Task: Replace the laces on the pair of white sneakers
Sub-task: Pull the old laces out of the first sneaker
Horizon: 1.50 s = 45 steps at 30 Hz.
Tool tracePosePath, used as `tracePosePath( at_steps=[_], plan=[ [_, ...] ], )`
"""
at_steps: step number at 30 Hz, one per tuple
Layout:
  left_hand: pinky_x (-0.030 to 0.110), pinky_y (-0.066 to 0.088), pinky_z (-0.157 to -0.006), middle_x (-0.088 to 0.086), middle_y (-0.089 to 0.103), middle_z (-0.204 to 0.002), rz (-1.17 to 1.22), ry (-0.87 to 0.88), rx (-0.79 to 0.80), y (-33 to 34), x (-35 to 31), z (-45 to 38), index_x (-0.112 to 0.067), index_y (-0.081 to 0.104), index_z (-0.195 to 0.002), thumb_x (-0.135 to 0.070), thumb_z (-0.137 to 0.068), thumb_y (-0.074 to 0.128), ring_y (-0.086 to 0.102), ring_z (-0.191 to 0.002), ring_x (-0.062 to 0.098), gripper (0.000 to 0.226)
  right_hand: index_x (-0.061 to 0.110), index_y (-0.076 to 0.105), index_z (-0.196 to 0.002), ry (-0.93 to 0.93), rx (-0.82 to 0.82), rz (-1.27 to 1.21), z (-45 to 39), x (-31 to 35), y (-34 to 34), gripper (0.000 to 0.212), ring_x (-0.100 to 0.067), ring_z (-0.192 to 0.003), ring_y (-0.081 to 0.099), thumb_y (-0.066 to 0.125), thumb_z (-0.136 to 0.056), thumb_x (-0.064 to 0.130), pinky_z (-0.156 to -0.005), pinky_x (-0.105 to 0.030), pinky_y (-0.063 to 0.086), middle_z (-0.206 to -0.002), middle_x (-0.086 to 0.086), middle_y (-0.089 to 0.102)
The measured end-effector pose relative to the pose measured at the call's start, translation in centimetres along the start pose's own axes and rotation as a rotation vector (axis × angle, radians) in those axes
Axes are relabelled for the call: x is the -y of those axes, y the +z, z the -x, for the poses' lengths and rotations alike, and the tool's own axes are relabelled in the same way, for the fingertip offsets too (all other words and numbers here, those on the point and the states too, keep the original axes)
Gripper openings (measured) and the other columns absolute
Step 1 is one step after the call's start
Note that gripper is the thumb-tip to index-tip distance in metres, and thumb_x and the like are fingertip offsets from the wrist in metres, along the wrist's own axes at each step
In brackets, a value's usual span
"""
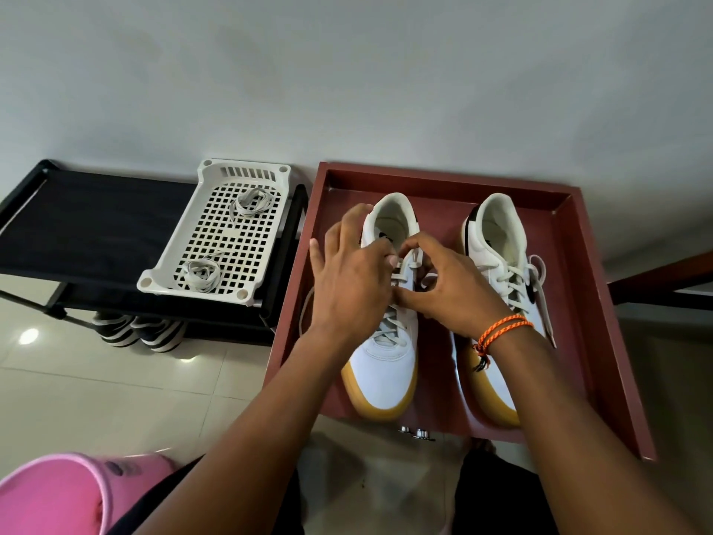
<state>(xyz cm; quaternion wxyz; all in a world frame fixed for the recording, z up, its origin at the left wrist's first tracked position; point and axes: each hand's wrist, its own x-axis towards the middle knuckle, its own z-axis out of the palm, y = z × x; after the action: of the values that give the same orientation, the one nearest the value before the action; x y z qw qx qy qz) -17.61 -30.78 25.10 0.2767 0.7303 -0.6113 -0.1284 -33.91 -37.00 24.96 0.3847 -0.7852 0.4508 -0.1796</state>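
Two white sneakers with tan soles stand side by side, toes toward me, in a red-brown tray [594, 303]. Over the upper eyelets of the left sneaker [382, 364] both hands meet. My left hand [353, 279] lies on the shoe's left side, its fingers curled at the white lace [401, 281]. My right hand [443, 283], with an orange cord at the wrist, pinches the same lace from the right. The right sneaker [497, 241] stays laced, its loose ends hanging over its right side. Two coiled white laces [250, 202] [198, 274] lie in a white perforated basket [185, 245].
The basket sits on a black fabric rack [85, 225], with dark striped shoes [135, 332] under it on the tiled floor. A pink object [58, 492] is at the lower left. A white wall runs behind the tray. Small metal fittings [414, 432] sit at the tray's near edge.
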Motion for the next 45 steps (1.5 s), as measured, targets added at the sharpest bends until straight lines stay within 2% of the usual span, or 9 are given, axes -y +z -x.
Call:
tracePosePath(
  at_steps=[7, 10, 16, 27, 31, 33, 36, 41, 45],
  plan=[
    [0.052, 0.056, -0.088, -0.001, 0.049, -0.143, 0.202, -0.180, -0.213, -1.5, 1.7, -1.7, -0.022, 0.074, -0.087, -0.012, -0.099, 0.066, 0.058, -0.120, 0.020, 0.018, 0.046, 0.050, -0.122, 0.026, 0.034, 0.016, -0.2, -0.2, 0.3, 0.064, -0.019, -0.090, 0.072, 0.079, -0.070, 0.067, -0.075, -0.048, 0.063, -0.108, 0.008, 0.070],
    [0.055, 0.054, -0.092, -0.001, 0.051, -0.137, 0.212, -0.199, -0.256, -1.8, 2.3, -1.7, -0.024, 0.073, -0.095, -0.013, -0.101, 0.062, 0.055, -0.123, 0.023, 0.016, 0.044, 0.050, -0.119, 0.024, 0.023, 0.032, -0.1, -0.3, 0.4, 0.059, -0.018, -0.090, 0.071, 0.082, -0.073, 0.062, -0.079, -0.047, 0.061, -0.107, 0.009, 0.071],
    [0.062, 0.027, -0.122, -0.009, 0.044, -0.158, 0.049, -0.001, -0.002, -0.6, 0.8, -0.5, -0.033, 0.077, -0.100, -0.029, -0.098, 0.070, 0.030, -0.151, 0.024, 0.009, 0.042, 0.052, -0.119, 0.015, 0.003, 0.035, 0.0, -0.1, 0.3, 0.055, -0.014, -0.087, 0.070, 0.083, -0.076, 0.053, -0.078, -0.046, 0.060, -0.102, 0.009, 0.070],
    [0.048, 0.052, -0.102, -0.006, 0.057, -0.120, 0.341, -0.272, -0.250, -2.2, 3.4, -2.3, -0.032, 0.074, -0.093, -0.013, -0.096, 0.067, 0.057, -0.119, 0.025, 0.020, 0.041, 0.051, -0.114, 0.026, 0.014, 0.038, 0.0, -0.1, 0.1, 0.054, -0.017, -0.083, 0.069, 0.085, -0.075, 0.055, -0.076, -0.047, 0.060, -0.100, 0.010, 0.070],
    [0.050, 0.051, -0.107, -0.006, 0.053, -0.142, 0.330, -0.086, -0.101, -1.8, 2.9, -1.9, -0.040, 0.078, -0.100, -0.032, -0.093, 0.058, 0.048, -0.138, 0.025, 0.023, 0.040, 0.052, -0.114, 0.019, 0.016, 0.035, 0.1, 0.0, -0.1, 0.053, -0.013, -0.080, 0.068, 0.088, -0.078, 0.050, -0.073, -0.046, 0.061, -0.096, 0.012, 0.069],
    [0.054, 0.037, -0.119, -0.010, 0.045, -0.157, 0.187, 0.005, 0.034, -0.8, 1.9, -1.3, -0.039, 0.078, -0.103, -0.036, -0.098, 0.062, 0.033, -0.149, 0.026, 0.017, 0.040, 0.052, -0.117, 0.008, 0.014, 0.037, 0.1, 0.3, -0.1, 0.052, -0.008, -0.079, 0.067, 0.087, -0.079, 0.048, -0.074, -0.044, 0.060, -0.096, 0.013, 0.069],
    [0.051, 0.030, -0.120, -0.012, 0.040, -0.163, 0.176, -0.015, 0.105, -0.4, 1.1, -1.1, -0.036, 0.075, -0.092, -0.030, -0.098, 0.074, 0.027, -0.151, 0.026, 0.009, 0.038, 0.052, -0.118, -0.001, 0.017, 0.024, 0.1, 0.4, -0.1, 0.053, -0.010, -0.076, 0.068, 0.087, -0.080, 0.047, -0.071, -0.046, 0.061, -0.094, 0.012, 0.068],
    [0.051, 0.043, -0.115, -0.008, 0.049, -0.145, 0.393, -0.137, -0.023, -1.5, 3.4, -2.5, -0.039, 0.072, -0.078, -0.027, -0.096, 0.075, 0.045, -0.139, 0.023, 0.022, 0.042, 0.052, -0.119, -0.006, 0.048, 0.027, 0.1, 0.6, 0.0, 0.053, -0.005, -0.085, 0.067, 0.088, -0.080, 0.046, -0.078, -0.042, 0.060, -0.101, 0.014, 0.071],
    [0.050, 0.046, -0.112, -0.007, 0.055, -0.127, 0.440, -0.241, -0.177, -2.5, 4.9, -3.0, -0.031, 0.073, -0.090, -0.024, -0.095, 0.068, 0.055, -0.124, 0.014, 0.010, 0.041, 0.052, -0.116, -0.002, 0.047, 0.033, 0.2, 0.7, 0.0, 0.051, -0.007, -0.086, 0.067, 0.088, -0.079, 0.046, -0.080, -0.040, 0.059, -0.100, 0.014, 0.070]
  ],
)
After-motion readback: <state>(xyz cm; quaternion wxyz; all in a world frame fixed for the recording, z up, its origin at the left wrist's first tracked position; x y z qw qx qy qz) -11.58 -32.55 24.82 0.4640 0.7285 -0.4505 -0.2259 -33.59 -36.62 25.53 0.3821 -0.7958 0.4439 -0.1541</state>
